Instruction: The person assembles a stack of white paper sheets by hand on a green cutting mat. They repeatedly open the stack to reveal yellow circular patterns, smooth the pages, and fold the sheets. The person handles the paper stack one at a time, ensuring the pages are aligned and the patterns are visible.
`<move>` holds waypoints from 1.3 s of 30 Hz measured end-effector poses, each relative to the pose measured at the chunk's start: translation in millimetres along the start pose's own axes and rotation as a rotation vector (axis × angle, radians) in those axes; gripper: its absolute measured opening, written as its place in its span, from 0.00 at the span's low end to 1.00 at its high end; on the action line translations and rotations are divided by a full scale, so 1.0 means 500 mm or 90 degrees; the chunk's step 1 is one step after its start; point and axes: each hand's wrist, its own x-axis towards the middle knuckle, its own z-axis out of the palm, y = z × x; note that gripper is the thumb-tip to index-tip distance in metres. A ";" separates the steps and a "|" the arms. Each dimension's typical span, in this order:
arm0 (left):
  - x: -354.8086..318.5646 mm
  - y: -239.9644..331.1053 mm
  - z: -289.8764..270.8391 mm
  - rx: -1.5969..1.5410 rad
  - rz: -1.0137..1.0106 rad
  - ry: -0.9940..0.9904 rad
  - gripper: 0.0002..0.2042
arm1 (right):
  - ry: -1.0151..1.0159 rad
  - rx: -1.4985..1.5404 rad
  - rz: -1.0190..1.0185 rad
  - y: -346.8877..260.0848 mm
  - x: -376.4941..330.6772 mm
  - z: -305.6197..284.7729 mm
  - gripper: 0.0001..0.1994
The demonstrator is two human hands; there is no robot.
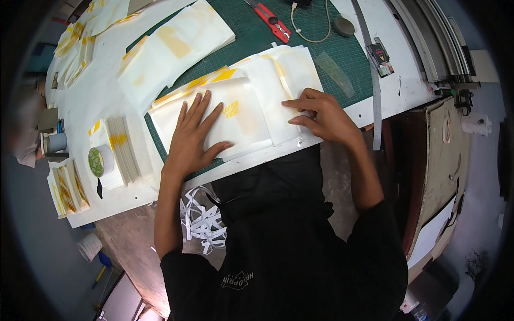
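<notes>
My left hand (193, 134) lies with fingers spread on a white folded paper sheet (243, 125) with yellow print, pressing on its left part. My right hand (324, 117) rests on the right-hand stack of white sheets (300, 69), its index finger and thumb apart, the other fingers curled. Nothing shows between its fingertips. Both stacks overlap on a green cutting mat (246, 40) at the table's near edge. Just beyond lies another fanned pile of white and yellow sheets (179, 45).
A red utility knife (270, 21), a cable (310, 40) and a steel ruler (377, 107) lie on the far and right side. At left stand a tape roll (100, 161) and upright paper bundles (122, 150). White paper strips (203, 222) lie below the table edge.
</notes>
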 end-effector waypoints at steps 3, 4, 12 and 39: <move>-0.002 -0.003 0.004 0.005 -0.005 -0.003 0.45 | -0.011 -0.003 0.003 0.001 0.000 -0.003 0.20; -0.002 -0.003 0.004 0.006 -0.004 -0.003 0.45 | -0.015 -0.003 0.004 0.001 0.000 -0.005 0.20; 0.001 0.004 -0.001 -0.013 -0.005 0.014 0.39 | -0.011 -0.027 -0.005 -0.001 0.002 -0.006 0.21; 0.021 0.038 0.022 0.124 0.161 -0.122 0.28 | 0.056 -0.085 -0.007 -0.023 0.006 0.026 0.21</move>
